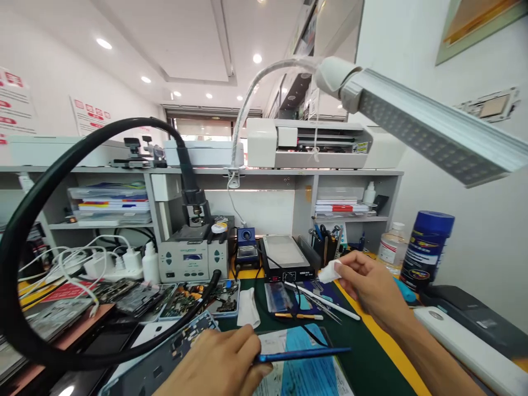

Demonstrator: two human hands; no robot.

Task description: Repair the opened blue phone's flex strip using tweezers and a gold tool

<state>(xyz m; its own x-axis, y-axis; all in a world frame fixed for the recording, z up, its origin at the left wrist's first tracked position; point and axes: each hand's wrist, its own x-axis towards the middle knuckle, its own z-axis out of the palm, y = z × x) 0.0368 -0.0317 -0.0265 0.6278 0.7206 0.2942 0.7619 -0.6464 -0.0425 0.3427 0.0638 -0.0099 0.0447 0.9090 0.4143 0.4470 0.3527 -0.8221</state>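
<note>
My left hand (218,357) is closed around one end of a slim blue metal tool (305,353), which points right above a clear-and-blue sheet (305,379) on the green mat. Whether the tool is tweezers or a blade handle I cannot tell. Between the thumb and fingers of my right hand (367,283) is a crumpled white tissue (330,271), raised near the front right of a black box with a pale plate (289,256). Below that hand lie a white pen-like tool (330,301) and a brush-like stick (301,316). A folded white tissue (248,309) rests left of these.
A thick black hose (25,220) loops across the left side. Behind stand a grey rework station (190,258) and a soldering-iron holder (247,250). Phone boards (193,300) fill a tray. A blue-capped canister (427,247) and clear bottle (391,247) stand right, beneath an LED lamp (429,121).
</note>
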